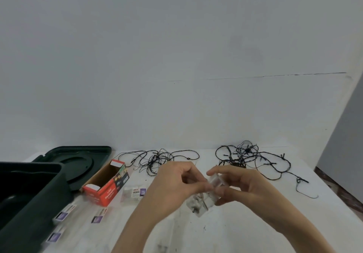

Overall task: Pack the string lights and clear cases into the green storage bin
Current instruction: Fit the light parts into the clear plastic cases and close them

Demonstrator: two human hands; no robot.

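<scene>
Both hands pinching one clear case above the table's front middle.
My left hand and right hand grip its flat sides. It seems light, stiff, slick and probably brittle. The green bin stands open at the left edge. The string lights lie limp and tangled along the back edge.
</scene>
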